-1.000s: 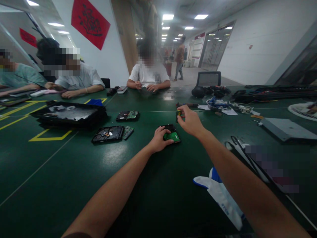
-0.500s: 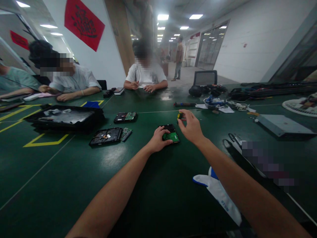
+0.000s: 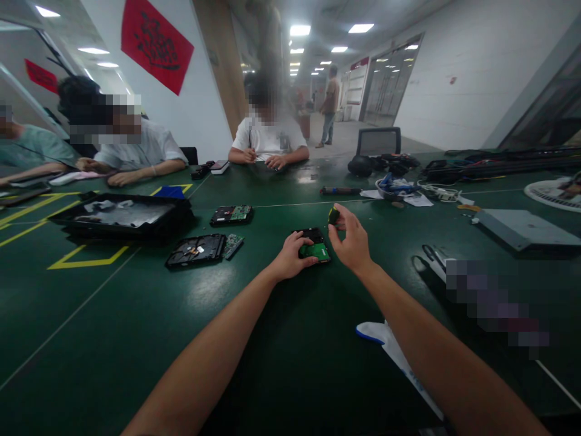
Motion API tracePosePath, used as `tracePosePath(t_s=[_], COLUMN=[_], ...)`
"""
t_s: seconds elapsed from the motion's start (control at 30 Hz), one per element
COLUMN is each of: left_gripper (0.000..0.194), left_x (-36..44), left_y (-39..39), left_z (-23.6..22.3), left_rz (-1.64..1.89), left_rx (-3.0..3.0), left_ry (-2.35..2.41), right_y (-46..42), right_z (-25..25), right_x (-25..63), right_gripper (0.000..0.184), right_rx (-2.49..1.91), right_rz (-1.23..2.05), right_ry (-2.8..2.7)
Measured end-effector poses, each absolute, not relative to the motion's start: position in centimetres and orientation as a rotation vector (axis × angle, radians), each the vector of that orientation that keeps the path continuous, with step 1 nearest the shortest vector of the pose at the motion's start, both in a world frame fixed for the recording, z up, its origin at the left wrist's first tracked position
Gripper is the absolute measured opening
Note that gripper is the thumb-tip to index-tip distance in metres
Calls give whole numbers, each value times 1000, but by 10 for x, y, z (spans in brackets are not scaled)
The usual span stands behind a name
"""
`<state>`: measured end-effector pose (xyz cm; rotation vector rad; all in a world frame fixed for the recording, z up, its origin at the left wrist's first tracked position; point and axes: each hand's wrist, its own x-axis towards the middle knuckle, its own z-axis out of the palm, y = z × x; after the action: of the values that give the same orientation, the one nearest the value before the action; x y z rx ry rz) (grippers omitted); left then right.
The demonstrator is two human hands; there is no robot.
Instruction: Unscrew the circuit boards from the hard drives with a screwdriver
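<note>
My left hand [image 3: 294, 255] is closed over the near left side of a hard drive [image 3: 321, 252], holding it against the table. The drive is black with a green circuit board facing up; the fingers cover part of it. Just right of the drive and raised above the table, my right hand [image 3: 349, 237] pinches a small black-and-yellow screwdriver [image 3: 333, 215] between thumb and fingers. Its tip is hard to make out. To the left lie an opened hard drive [image 3: 196, 251], a loose circuit board [image 3: 233, 246] beside it, and another hard drive [image 3: 231, 214] farther back.
A black tray [image 3: 122, 212] stands at the left. Behind my right hand lies a dark pen-shaped tool [image 3: 340, 191]. A grey metal box [image 3: 529, 229] is at the right, and a white-and-blue glove [image 3: 408, 366] lies under my right forearm. Across the table [image 3: 136, 339] people are seated.
My right hand has drawn back slightly towards me and right, turning the screwdriver in its fingers. The left hand stays on the hard drive. The camera view has shifted a little.
</note>
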<state>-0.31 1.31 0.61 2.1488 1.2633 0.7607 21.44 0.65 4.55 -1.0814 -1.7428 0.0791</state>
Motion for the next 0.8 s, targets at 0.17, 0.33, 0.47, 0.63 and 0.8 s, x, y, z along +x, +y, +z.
tracePosePath(t_s=[0.17,0.33,0.47,0.63,0.8], left_gripper=[54,54,54,54,55], left_x=[-3,-3,-2,-2,-2], left_y=[14,14,14,13,14], left_z=[5,4,5,5,5], left_rz=[761,757,750,753,760], left_rx=[2144,2163,2163,2180,2174], left_ry=[1264,1252,1267,1261,1247], right_y=[10,8,7,9,11], right_z=[38,33,31,26,24], right_x=[215,217,218,217,217], right_gripper=[62,60,63,68,68], right_rx=[-1074,-1111,-1113,-1069,-1103], right_rz=[100,3,-23,10,39], right_ry=[-1753,-1726,-1751,-1739,-1709])
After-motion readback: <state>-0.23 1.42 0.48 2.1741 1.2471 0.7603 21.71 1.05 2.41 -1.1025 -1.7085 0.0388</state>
